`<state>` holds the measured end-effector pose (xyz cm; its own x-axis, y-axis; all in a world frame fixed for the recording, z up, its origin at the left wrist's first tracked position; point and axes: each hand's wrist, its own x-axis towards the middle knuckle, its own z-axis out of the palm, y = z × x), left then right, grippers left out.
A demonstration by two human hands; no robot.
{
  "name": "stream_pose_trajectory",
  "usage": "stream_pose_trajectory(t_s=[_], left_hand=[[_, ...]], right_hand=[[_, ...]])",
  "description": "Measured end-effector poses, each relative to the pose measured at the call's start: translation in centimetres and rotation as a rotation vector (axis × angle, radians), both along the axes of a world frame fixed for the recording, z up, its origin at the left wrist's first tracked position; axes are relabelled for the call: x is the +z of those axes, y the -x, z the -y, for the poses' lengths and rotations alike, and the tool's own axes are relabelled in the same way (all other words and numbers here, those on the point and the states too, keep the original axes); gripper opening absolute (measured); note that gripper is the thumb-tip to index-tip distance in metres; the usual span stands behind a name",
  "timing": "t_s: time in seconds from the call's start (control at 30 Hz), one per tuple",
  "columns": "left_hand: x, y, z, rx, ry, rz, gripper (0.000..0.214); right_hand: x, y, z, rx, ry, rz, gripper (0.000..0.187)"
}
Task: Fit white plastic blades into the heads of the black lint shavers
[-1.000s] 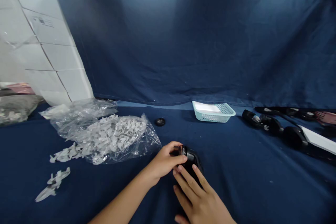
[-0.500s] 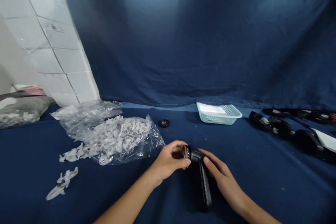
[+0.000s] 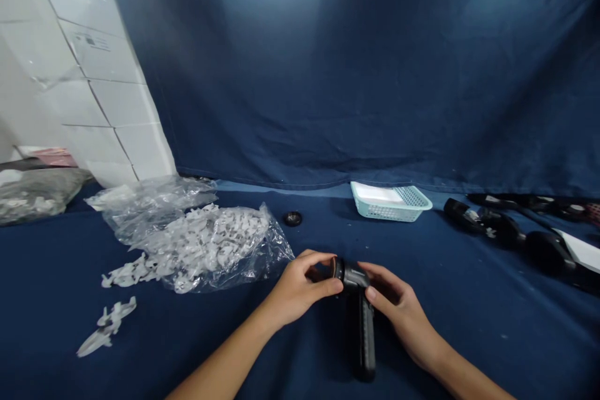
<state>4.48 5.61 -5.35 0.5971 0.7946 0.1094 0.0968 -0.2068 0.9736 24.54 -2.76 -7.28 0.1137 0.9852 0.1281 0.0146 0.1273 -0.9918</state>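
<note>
Right hand has come up beside the left hand, both gripping one black pistol-shaped device (just one).

Since a second ago, the black handle has swung from lying angled under the right hand to running straight back toward the person, below both hands. The right hand has moved off its body and now closes around its top, just right of the left hand. The left hand's fingers have curled further around the round end.
</note>
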Motion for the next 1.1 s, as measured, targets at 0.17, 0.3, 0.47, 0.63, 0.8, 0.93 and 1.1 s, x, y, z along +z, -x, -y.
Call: stream_pose_trajectory(t_s=[0.17, 0.3, 0.47, 0.63, 0.8, 0.93, 1.1], left_hand=[[0.4, 0.1, 0.6, -0.008, 0.046, -0.046, 0.05], [0.7, -0.1, 1.0, 0.032, 0.059, -0.073, 0.045], [0.9, -0.3, 1.6, 0.095, 0.135, -0.105, 0.053], [1.5, -0.1, 2.0, 0.047, 0.173, -0.031, 0.048], [1.7, 0.4, 1.4, -0.078, 0.154, 0.044, 0.058], [1.6, 0.6, 1.1, -0.055, -0.075, -0.097, 0.064], [1.4, 0.1, 1.8, 0.035, -0.282, -0.217, 0.072]], right_hand=[[-0.6, 0.0, 0.2, -0.044, -0.067, 0.06, 0.04], [-1.0, 0.2, 0.9, -0.088, -0.15, 0.141, 0.042], [-0.6, 0.8, 1.9, -0.105, -0.3, 0.325, 0.045], [0.4, 1.2, 2.4, -0.164, -0.399, 0.41, 0.043], [0.0, 0.8, 1.9, -0.173, -0.224, 0.287, 0.038], [-0.5, 0.6, 0.8, -0.164, -0.068, 0.142, 0.037], [-0.4, 0.5, -0.1, -0.166, 0.063, 0.061, 0.036]])
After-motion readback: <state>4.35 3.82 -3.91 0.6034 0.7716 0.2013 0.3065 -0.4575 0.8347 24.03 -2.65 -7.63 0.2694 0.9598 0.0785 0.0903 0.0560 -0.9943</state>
